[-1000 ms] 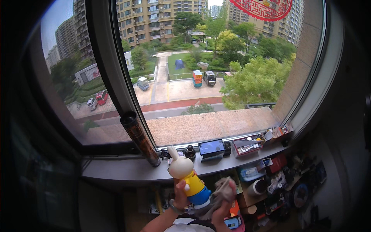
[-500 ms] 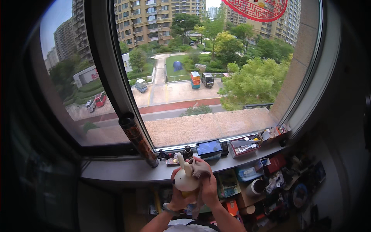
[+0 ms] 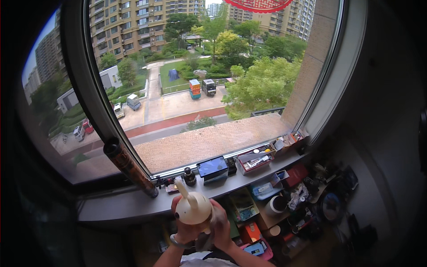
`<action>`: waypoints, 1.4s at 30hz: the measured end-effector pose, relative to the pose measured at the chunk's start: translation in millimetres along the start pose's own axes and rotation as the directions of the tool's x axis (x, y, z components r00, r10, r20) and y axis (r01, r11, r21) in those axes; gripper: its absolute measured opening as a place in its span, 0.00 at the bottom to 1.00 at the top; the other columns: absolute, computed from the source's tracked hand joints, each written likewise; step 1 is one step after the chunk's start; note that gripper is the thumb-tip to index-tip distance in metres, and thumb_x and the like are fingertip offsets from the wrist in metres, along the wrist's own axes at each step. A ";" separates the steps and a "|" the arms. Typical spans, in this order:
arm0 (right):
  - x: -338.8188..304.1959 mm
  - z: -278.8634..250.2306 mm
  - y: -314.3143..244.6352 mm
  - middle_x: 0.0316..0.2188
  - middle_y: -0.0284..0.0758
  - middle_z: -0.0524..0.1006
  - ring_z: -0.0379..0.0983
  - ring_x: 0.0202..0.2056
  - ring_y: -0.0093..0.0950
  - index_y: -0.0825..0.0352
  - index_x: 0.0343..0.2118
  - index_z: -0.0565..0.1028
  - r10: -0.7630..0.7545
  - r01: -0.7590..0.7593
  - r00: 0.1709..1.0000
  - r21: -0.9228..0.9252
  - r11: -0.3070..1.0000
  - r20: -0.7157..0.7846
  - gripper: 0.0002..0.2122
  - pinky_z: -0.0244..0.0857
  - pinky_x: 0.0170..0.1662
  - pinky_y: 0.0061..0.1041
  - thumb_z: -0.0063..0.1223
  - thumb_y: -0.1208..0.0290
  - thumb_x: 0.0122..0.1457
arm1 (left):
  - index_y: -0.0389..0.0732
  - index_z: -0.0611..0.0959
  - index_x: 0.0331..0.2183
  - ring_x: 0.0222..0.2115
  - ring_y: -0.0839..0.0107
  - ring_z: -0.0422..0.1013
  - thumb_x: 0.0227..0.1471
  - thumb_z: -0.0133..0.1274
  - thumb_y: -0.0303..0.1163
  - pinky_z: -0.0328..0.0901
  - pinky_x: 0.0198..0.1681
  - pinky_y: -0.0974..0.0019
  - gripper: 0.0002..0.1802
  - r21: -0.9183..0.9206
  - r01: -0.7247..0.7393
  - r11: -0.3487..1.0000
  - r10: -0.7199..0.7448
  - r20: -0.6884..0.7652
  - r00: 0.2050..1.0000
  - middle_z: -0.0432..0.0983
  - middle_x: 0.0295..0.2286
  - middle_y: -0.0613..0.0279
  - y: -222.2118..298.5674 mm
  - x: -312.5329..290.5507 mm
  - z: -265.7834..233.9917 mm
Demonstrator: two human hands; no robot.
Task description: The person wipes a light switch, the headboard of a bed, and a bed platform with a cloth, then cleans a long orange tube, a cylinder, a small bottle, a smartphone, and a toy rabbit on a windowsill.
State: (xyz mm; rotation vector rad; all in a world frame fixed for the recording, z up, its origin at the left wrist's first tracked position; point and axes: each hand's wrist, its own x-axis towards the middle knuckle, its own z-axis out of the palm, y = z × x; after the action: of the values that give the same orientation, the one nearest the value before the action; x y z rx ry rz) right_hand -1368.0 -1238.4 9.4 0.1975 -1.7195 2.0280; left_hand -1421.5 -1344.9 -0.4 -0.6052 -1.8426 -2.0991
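Observation:
A cream-coloured rabbit figurine (image 3: 194,210) with two long upright ears and dark eye spots is held up before me, near the edge of the windowsill. My left hand (image 3: 181,228) is wrapped around its left side and lower part, a pale band on the wrist. On its other side my right hand (image 3: 219,224) is closed on a grey-brown cloth (image 3: 204,240), pressed against the back of the rabbit's head and body. Part of the cloth hangs down between my two hands. The figurine's lower body is mostly hidden by my fingers.
On the grey windowsill (image 3: 106,207) stand a dark patterned tube (image 3: 131,169), a small dark bottle (image 3: 190,177), a propped phone (image 3: 212,167) and a box of small items (image 3: 255,159). Below right are shelves with a blue box (image 3: 263,191), a white container (image 3: 276,204) and an orange box (image 3: 251,232).
My view has swung to the right, so the window and sill shift left. The cloth has gone from beside the rabbit's ears down to its side and below; both hands still hold on.

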 end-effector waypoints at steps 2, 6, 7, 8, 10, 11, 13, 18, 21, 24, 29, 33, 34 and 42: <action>19.2 -4.1 -2.1 0.54 0.42 0.67 0.63 0.56 0.29 0.73 0.56 0.62 0.176 -0.173 0.984 0.243 0.954 0.009 0.18 0.53 0.59 0.26 0.36 0.73 0.63 | 0.39 0.57 0.51 0.46 0.66 0.63 0.31 0.67 0.36 0.61 0.50 0.61 0.48 0.015 -0.053 0.998 0.053 0.040 0.998 0.60 0.46 0.57 -10.8 -4.7 -5.4; 7.5 -17.7 18.2 0.50 0.38 0.69 0.63 0.52 0.27 0.72 0.56 0.63 0.401 -0.399 0.916 0.075 0.914 -0.016 0.20 0.53 0.57 0.23 0.36 0.67 0.64 | 0.39 0.56 0.51 0.44 0.66 0.62 0.33 0.64 0.40 0.60 0.49 0.60 0.47 0.278 -0.171 0.945 0.177 0.005 0.984 0.59 0.44 0.57 -13.6 -6.8 -1.6; 0.9 -18.8 30.2 0.49 0.37 0.68 0.63 0.51 0.27 0.72 0.55 0.63 0.367 -0.366 0.930 0.042 0.930 -0.023 0.20 0.53 0.56 0.23 0.34 0.66 0.64 | 0.39 0.56 0.51 0.44 0.66 0.62 0.34 0.64 0.41 0.60 0.49 0.60 0.46 0.324 -0.176 0.929 0.195 -0.027 0.980 0.59 0.44 0.57 -14.0 -4.1 0.4; -5.0 -17.4 38.5 0.48 0.35 0.71 0.67 0.49 0.27 0.71 0.51 0.68 0.483 -0.459 0.870 0.195 0.867 -0.100 0.19 0.56 0.54 0.23 0.36 0.64 0.64 | 0.38 0.57 0.51 0.44 0.66 0.61 0.35 0.62 0.43 0.59 0.50 0.60 0.45 0.256 -0.144 0.956 0.169 -0.078 0.982 0.58 0.44 0.57 -9.7 -3.0 2.7; -18.1 -39.8 59.9 0.48 0.36 0.72 0.66 0.51 0.26 0.70 0.51 0.68 0.683 -0.637 0.723 0.284 0.717 -0.104 0.19 0.56 0.55 0.23 0.39 0.63 0.64 | 0.38 0.58 0.51 0.45 0.65 0.60 0.36 0.61 0.43 0.58 0.51 0.60 0.44 0.435 -0.198 0.878 0.212 0.018 0.977 0.57 0.45 0.56 -13.4 1.5 3.2; -13.6 -46.7 54.9 0.48 0.36 0.72 0.67 0.50 0.25 0.69 0.52 0.68 0.742 -0.682 0.664 0.332 0.652 -0.094 0.18 0.58 0.54 0.24 0.40 0.63 0.64 | 0.38 0.59 0.51 0.45 0.65 0.60 0.37 0.61 0.43 0.58 0.51 0.60 0.43 0.350 -0.142 0.926 0.167 -0.041 0.985 0.57 0.45 0.56 -16.6 0.0 3.4; -9.7 -72.3 55.7 0.48 0.35 0.71 0.69 0.45 0.23 0.70 0.53 0.68 0.763 -0.680 0.644 0.410 0.608 -0.062 0.18 0.61 0.51 0.22 0.40 0.66 0.63 | 0.38 0.58 0.52 0.45 0.65 0.61 0.39 0.60 0.43 0.58 0.51 0.61 0.43 0.267 -0.088 0.960 0.120 -0.105 0.987 0.58 0.44 0.56 -24.3 -4.7 5.2; 13.5 -133.9 38.5 0.41 0.33 0.73 0.74 0.38 0.22 0.65 0.51 0.65 0.585 -0.447 0.798 0.507 0.737 -0.147 0.13 0.70 0.36 0.20 0.38 0.73 0.63 | 0.39 0.54 0.53 0.44 0.66 0.63 0.39 0.60 0.42 0.59 0.51 0.61 0.45 0.065 0.131 0.989 -0.127 -0.065 0.990 0.60 0.44 0.56 -37.3 -15.3 18.6; 6.9 -142.6 33.8 0.45 0.35 0.71 0.70 0.44 0.24 0.66 0.54 0.63 0.551 -0.461 0.824 0.407 0.789 -0.133 0.18 0.65 0.48 0.23 0.41 0.72 0.60 | 0.39 0.55 0.52 0.45 0.66 0.63 0.37 0.62 0.37 0.59 0.52 0.61 0.45 0.266 0.064 0.962 -0.067 0.001 0.998 0.59 0.45 0.56 -45.4 -19.5 42.1; 3.1 -142.9 11.7 0.46 0.35 0.67 0.64 0.49 0.24 0.66 0.59 0.58 0.441 -0.429 0.893 0.129 0.894 -0.088 0.27 0.55 0.55 0.23 0.50 0.70 0.55 | 0.41 0.56 0.52 0.45 0.66 0.64 0.32 0.66 0.29 0.61 0.50 0.62 0.48 0.146 0.138 0.980 -0.150 0.077 0.986 0.60 0.45 0.56 -57.4 -22.0 63.6; -8.0 -198.5 33.1 0.49 0.39 0.62 0.62 0.51 0.26 0.69 0.56 0.56 0.302 -0.289 0.932 0.095 0.953 -0.201 0.29 0.57 0.54 0.24 0.49 0.77 0.48 | 0.48 0.51 0.55 0.43 0.64 0.68 0.33 0.65 0.20 0.68 0.45 0.61 0.52 0.113 0.083 0.990 -0.106 0.217 0.970 0.63 0.44 0.54 -62.9 -11.7 96.5; 40.1 -255.1 6.2 0.44 0.35 0.69 0.66 0.46 0.24 0.71 0.49 0.66 0.232 -0.287 0.874 -0.069 0.955 -0.428 0.23 0.61 0.51 0.22 0.51 0.83 0.47 | 0.48 0.51 0.55 0.43 0.64 0.69 0.34 0.65 0.20 0.69 0.44 0.61 0.51 0.106 0.079 0.991 -0.104 0.258 0.961 0.63 0.45 0.54 -65.0 -16.3 102.2; 58.5 -274.6 4.7 0.42 0.35 0.71 0.68 0.44 0.24 0.71 0.47 0.69 0.147 -0.270 0.859 -0.190 0.944 -0.490 0.20 0.62 0.49 0.21 0.52 0.84 0.47 | 0.48 0.51 0.55 0.43 0.64 0.69 0.34 0.65 0.20 0.69 0.44 0.61 0.51 0.111 0.076 0.991 -0.103 0.255 0.961 0.63 0.45 0.54 -67.5 -19.6 98.5; 191.0 -465.5 115.4 0.41 0.45 0.72 0.69 0.45 0.43 0.69 0.42 0.73 -0.358 -0.409 0.730 -0.792 0.453 -0.582 0.17 0.62 0.51 0.35 0.54 0.82 0.46 | 0.44 0.54 0.56 0.44 0.67 0.64 0.32 0.59 0.24 0.63 0.49 0.63 0.48 0.240 0.182 0.954 -0.200 0.053 0.978 0.61 0.45 0.58 -100.9 -47.1 61.0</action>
State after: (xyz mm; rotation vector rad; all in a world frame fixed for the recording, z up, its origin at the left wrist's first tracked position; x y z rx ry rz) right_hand -1498.6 -753.9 -111.8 -0.8696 -1.9488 0.6757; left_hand -1420.6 -1272.9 -105.0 -0.4713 -2.2326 -1.9522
